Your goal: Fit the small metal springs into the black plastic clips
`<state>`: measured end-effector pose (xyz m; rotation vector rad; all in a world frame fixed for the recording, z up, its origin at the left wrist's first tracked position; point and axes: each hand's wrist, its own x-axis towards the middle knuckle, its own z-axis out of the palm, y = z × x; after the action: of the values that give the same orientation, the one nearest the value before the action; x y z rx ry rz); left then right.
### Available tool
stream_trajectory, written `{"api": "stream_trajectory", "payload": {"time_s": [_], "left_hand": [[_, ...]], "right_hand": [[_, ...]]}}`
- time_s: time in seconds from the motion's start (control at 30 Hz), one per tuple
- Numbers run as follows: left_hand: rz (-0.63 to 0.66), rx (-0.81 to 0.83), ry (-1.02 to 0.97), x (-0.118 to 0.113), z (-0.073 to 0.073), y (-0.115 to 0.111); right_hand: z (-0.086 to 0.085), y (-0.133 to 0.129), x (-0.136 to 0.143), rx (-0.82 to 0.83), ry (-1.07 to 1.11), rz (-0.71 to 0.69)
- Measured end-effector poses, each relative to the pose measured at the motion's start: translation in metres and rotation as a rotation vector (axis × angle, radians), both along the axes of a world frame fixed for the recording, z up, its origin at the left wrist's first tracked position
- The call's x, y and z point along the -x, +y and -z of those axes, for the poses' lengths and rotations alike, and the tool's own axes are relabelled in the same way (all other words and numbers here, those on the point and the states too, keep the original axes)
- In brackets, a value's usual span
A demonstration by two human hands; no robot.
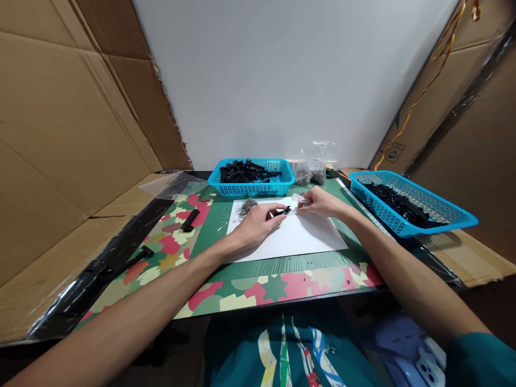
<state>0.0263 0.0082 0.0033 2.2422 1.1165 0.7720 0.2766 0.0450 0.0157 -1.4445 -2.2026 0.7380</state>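
Over the white sheet of paper point(310, 236), my left hand point(258, 223) pinches a small black plastic part point(284, 211) between thumb and fingers, its tip pointing right. My right hand point(320, 203) is just across from it, apart from the black part, with fingertips drawn together. By those fingertips shows a small transparent piece point(298, 198); whether they grip it or something smaller, I cannot tell. Behind my left hand, a heap of fine metal pieces point(246, 207), like pins or small springs, lies on the paper's far left corner.
A blue basket point(252, 189) of black parts stands at the back, another blue basket point(403, 226) at the right. Transparent bags of metal pieces point(310, 172) sit between them. A black part point(190, 220) lies on the patterned mat at left. Cardboard walls point(60, 107) flank the table.
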Motion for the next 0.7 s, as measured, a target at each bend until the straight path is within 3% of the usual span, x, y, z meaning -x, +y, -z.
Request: {"api": "stream_trajectory", "payload": {"time_s": [0.13, 0.43, 0.7], "left_hand": [[0.004, -0.026, -0.019, 0.000, -0.001, -0.001], [0.033, 0.047, -0.063, 0.002, 0.000, 0.001], [0.004, 0.098, -0.174, 0.002, 0.001, 0.006]], "right_hand": [[0.000, -0.002, 0.006, -0.001, -0.020, 0.023], [0.006, 0.003, 0.002, 0.016, 0.018, -0.100], [-0.004, -0.009, 0.009, 0.125, 0.355, -0.189]]}}
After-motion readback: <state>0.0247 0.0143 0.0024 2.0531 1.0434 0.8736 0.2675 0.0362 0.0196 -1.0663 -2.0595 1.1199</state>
